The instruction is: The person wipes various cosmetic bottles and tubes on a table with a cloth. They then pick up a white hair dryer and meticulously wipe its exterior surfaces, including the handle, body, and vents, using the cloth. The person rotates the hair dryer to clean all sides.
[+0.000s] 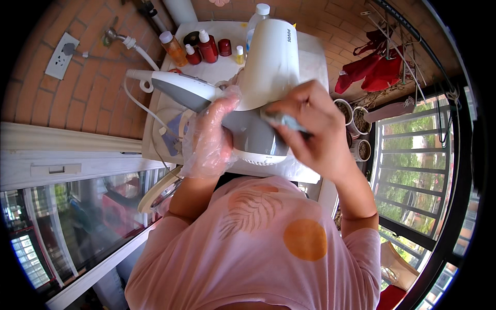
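Note:
A white and grey hair dryer (269, 64) is held up over the table in front of me, its white nozzle pointing away and its handle out to the left. My left hand (214, 132), in a loose clear plastic glove, grips the grey body where the handle joins it. In my bare right hand (318, 132), a small pale-blue and grey-green pad (290, 122) is pinched between thumb and fingers. That hand presses it on the right side of the dryer's body. Motion blur hides whether the pad is cloth or sponge.
Bottles and jars, among them an orange bottle (173, 49) and a red pump bottle (207, 47), stand at the back of the white-covered table (310, 57). The dryer's cord (142, 106) hangs to the left. Plant pots (360, 120) stand by the barred window at right.

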### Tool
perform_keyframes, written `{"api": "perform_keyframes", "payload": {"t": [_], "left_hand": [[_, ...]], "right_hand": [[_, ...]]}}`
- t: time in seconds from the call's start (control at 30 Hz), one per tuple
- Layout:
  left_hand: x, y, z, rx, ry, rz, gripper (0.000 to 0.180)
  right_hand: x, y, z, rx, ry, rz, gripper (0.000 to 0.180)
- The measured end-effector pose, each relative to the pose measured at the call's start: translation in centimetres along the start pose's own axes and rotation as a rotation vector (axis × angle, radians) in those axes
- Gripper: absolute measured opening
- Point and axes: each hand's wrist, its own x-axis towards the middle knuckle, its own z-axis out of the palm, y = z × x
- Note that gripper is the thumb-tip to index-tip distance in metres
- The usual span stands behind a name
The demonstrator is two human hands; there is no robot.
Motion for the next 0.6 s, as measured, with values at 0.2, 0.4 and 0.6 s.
{"api": "perform_keyframes", "payload": {"t": [0.2, 0.4, 0.6], "left_hand": [[-1.6, 0.1, -0.1, 0.011, -0.089, -0.065, 0.034], [-1.2, 0.3, -0.4, 0.136, -0.097, 0.037, 0.034], [-2.2, 0.6, -0.1, 0.104, -0.101, -0.047, 0.031]], "right_hand": [[3.5, 3.6, -1.2, -0.149, 0.184, 0.062, 0.017], [1.4, 0.5, 0.0, 0.007, -0.087, -0.056, 0.02], [3.0, 3.1, -1.7, -0.172, 0.026, 0.007, 0.025]]}}
